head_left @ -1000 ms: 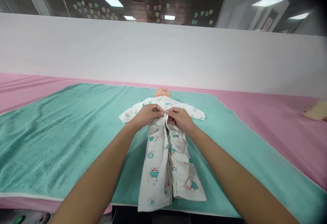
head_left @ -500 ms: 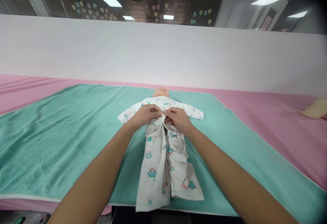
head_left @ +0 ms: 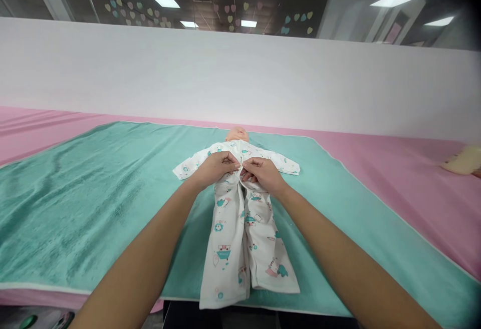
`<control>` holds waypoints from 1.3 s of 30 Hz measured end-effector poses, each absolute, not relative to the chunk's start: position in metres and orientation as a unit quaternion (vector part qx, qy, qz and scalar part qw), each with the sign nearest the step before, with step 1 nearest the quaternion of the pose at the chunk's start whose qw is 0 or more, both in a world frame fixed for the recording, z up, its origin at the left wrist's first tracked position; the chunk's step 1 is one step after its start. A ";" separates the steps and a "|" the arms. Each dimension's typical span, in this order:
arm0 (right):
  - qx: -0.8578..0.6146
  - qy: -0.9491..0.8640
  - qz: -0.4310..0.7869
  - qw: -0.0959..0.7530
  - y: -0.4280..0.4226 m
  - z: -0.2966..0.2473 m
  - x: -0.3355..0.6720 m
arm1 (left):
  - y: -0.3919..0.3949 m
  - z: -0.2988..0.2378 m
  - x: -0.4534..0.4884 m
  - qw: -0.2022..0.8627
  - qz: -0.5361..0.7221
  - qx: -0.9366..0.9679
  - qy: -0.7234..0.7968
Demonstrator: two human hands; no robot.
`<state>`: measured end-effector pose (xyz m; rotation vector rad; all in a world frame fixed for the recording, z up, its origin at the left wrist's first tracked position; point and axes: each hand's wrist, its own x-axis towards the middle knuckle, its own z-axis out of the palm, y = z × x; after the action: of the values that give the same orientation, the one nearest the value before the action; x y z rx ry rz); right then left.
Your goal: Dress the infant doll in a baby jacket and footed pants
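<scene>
A baby doll (head_left: 237, 133) lies on its back on a teal towel (head_left: 93, 194), head away from me. It wears a white romper (head_left: 240, 239) printed with small teal and pink pictures. My left hand (head_left: 215, 167) and my right hand (head_left: 261, 175) meet at the middle of the doll's chest. Each hand pinches one edge of the romper's front opening, fingers curled and pressed together. The romper's two legs lie flat toward me, reaching the towel's near edge.
The towel covers a pink sheet (head_left: 394, 169) on a long surface. A white partition (head_left: 240, 78) stands behind it. A pale yellow object (head_left: 464, 160) lies at the far right edge. The near edge of the surface drops off just below the romper's feet.
Both hands stay pinched on the romper's front at the chest, with only slight finger movement. The view shifts a little.
</scene>
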<state>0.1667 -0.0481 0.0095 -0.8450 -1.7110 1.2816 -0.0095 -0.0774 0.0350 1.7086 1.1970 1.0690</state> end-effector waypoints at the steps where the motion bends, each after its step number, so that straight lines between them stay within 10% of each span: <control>1: -0.328 -0.684 0.511 0.404 -0.047 0.010 0.168 | -0.077 0.035 -0.010 0.386 0.420 0.672 0.472; 23: -0.411 -0.762 0.288 0.408 -0.057 0.012 0.160 | -0.081 0.038 -0.005 0.289 0.379 0.691 0.544; 39: -0.369 -0.707 0.459 0.392 -0.051 0.010 0.164 | -0.074 0.029 -0.005 0.377 0.458 0.655 0.469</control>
<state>0.1639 -0.0508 0.0100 -0.9371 -1.7945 1.1648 -0.0050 -0.0737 0.0287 1.6748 1.1997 1.1703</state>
